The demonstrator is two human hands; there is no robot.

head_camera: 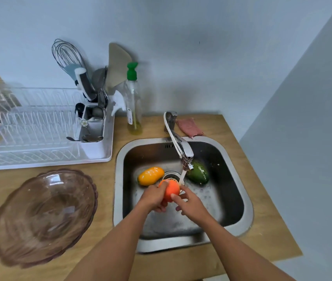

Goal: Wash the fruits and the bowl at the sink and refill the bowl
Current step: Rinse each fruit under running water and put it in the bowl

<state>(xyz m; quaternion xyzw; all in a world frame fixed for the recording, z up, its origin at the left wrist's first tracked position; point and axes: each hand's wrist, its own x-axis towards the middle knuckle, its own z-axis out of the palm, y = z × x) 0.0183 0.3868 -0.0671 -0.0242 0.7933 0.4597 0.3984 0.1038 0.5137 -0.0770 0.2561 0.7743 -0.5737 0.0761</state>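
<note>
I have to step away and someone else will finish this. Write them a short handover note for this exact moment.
Left hand and right hand together hold the orange fruit under the running tap, over the sink.
Yellow fruit lies in the sink left of the drain; green fruit lies right of it, wet.
Bowl sits empty on the counter, left of the sink.
Done: fruits emptied into the sink, rinsing under way.
Left: finish the fruits, wash the bowl if not yet washed, refill it.
</note>
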